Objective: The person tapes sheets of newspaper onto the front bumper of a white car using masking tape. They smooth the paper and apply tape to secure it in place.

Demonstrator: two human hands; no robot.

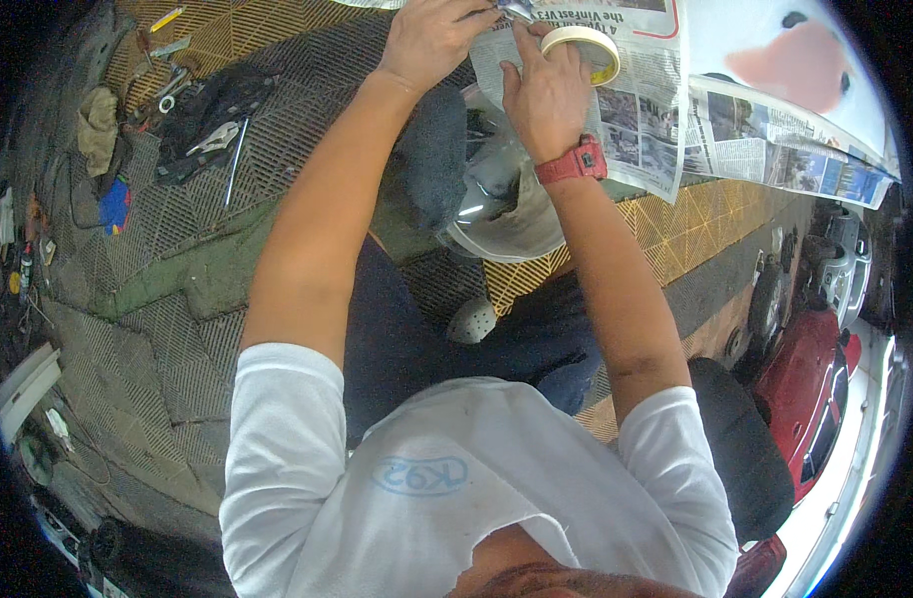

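Observation:
My left hand (431,42) is at the top edge, fingers drawn together at the rim of a newspaper sheet (644,115). What they pinch is partly cut off by the picture's edge. Beside those fingertips shows a small shiny, silvery patch (516,8). My right hand (554,105), with a red watch on its wrist, lies against the newspaper. A roll of masking tape (612,58) hangs about its outer fingers. Under the hands stands a rounded, pale-rimmed object (506,246) with a glossy, see-through surface; its kind is unclear.
More newspaper (765,130) borders a white panel with a pinkish patch (790,65) at upper right. Tools and a dark cloth (212,120) lie on the ridged floor mats at left, near a work glove (98,130). A red car (800,399) is at far right.

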